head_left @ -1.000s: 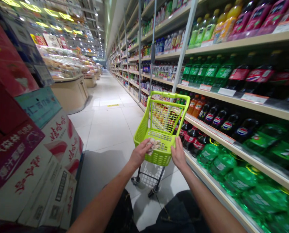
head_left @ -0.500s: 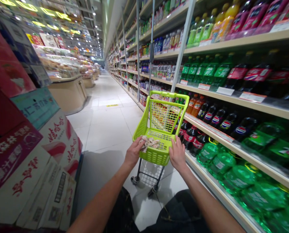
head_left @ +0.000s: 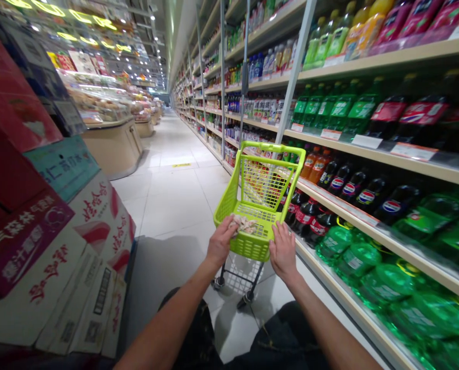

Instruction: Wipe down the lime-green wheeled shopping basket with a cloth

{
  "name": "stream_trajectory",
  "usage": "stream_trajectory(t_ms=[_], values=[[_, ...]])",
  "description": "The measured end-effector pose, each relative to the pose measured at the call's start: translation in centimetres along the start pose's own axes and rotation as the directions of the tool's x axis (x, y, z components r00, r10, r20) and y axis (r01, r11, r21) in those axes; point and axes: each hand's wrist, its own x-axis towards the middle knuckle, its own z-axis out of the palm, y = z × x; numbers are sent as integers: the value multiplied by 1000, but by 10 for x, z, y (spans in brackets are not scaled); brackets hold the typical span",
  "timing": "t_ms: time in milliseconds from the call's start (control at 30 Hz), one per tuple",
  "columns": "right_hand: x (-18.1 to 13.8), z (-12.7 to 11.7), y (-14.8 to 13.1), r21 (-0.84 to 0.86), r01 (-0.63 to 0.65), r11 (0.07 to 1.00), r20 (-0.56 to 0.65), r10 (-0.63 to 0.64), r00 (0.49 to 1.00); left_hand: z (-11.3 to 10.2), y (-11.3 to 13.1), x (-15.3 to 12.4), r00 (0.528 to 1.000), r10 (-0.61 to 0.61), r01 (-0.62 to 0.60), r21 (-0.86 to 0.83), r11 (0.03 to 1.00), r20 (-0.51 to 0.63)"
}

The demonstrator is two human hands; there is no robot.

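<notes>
A small lime-green shopping cart (head_left: 266, 210) with a dark wheeled frame stands in front of my knees, its near basket edge toward me. My left hand (head_left: 221, 240) is closed on a crumpled, pale, patterned cloth (head_left: 245, 225) at the basket's near left corner. Part of the cloth lies over the near rim and inside the basket. At the near right corner, my right hand (head_left: 282, 250) grips the rim, fingers over the edge and thumb on the outer side. The basket floor shows its slotted grid, and the cart's handle is at the far end.
Shelves of bottled drinks (head_left: 352, 108) run along the right, with large green bottles (head_left: 383, 282) at the bottom. Stacked drink cartons (head_left: 94, 226) stand close on my left. A white tiled aisle (head_left: 168, 205) leads ahead past a rounded display counter (head_left: 112, 146).
My left hand and the cloth have shifted slightly right along the near rim. My right hand stays at its corner. The whole view has moved a little.
</notes>
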Motion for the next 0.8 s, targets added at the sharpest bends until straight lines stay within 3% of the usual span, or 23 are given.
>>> stream_trajectory(t_ms=[100,167,233,300,400,500,600,667,733,800], values=[[-2,1,0,7,3,1000,-16,-3,1000,18,32,0,980,183,-175,-104,979,75],[-3,-1,5,-1,24,1000,-15,-24,1000,21,38,1,966,245,-232,-137,963,85],[-4,-4,10,-17,40,999,-8,-41,999,12,24,2,982,182,-175,-112,978,54],[-5,-5,14,-29,45,999,-3,-45,999,-3,-2,2,1000,21,-22,-54,998,-17],[-6,-3,11,-17,24,1000,-19,-24,1000,-14,-20,-2,989,-114,113,-13,994,-95],[-6,0,8,18,-26,1000,-47,27,999,1,7,-8,1000,18,-19,-46,999,-25],[-5,0,11,14,-23,1000,-36,23,999,18,40,-10,976,208,-201,-108,974,59],[-4,-3,17,-15,-1,1000,-11,1,1000,17,38,-9,967,246,-237,-117,964,67],[-4,-5,22,-38,6,999,13,-6,1000,4,17,-8,984,173,-170,-82,982,33],[-3,-5,24,-40,-6,999,14,6,1000,-11,-9,-9,999,-1,0,-17,1000,-53]])
